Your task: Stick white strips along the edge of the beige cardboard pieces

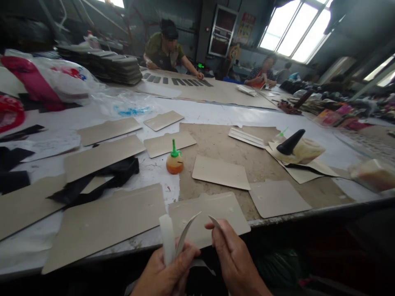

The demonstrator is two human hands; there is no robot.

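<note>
At the near edge of the counter (308, 213) the left hand (168, 271) was closed around a pale rolled strip (167, 238), its fingers (188, 253) pressed together on it along with a thin curved sliver (188, 230) that rose up from the grip. The right hand (233, 257) sat just beside it, thumb and forefinger pinching the end of another thin pale sliver (215, 222); the two slivers arched toward each other without touching. Just beyond the fingers lay a tan card panel (210, 211) flat on the counter, with more panels spread to either side. Farther out from the left hand stood a small orange glue bottle (174, 161) with a green nozzle, and left of that a tangle of black straps (101, 181). Well off from the right hand a black cone (290, 142) rested on a pale lump. Across the counter two other people were bent over their own work.
</note>
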